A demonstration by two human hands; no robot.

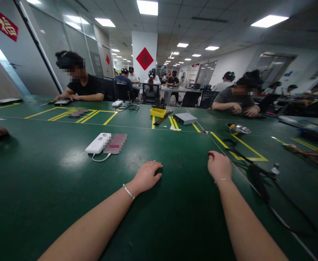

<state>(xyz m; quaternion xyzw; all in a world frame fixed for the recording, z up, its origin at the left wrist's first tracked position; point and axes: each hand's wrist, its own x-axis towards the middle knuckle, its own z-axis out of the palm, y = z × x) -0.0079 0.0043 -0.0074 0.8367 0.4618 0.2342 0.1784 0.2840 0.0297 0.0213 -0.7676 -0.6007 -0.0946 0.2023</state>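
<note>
head | forward-down | near left hand (148, 175), right hand (219, 166) | edges seemingly warped

Dark green matte desk (52, 188) w/ yellow tape lines (245, 146) marking bays. Ref. pt: white oblong power bank (98, 143) marked "15", approx. mid-desk. Thin white cable (101, 158) loops just in front of it; blurred pink flat item (115, 143) touches its right end. Beyond it & to the right: small yellow plastic tray (158, 112), then flat grey box (185, 118). Well to its right: shallow metal bowl (238, 128), w/ black cables (256, 174) nearer the viewer.
</note>
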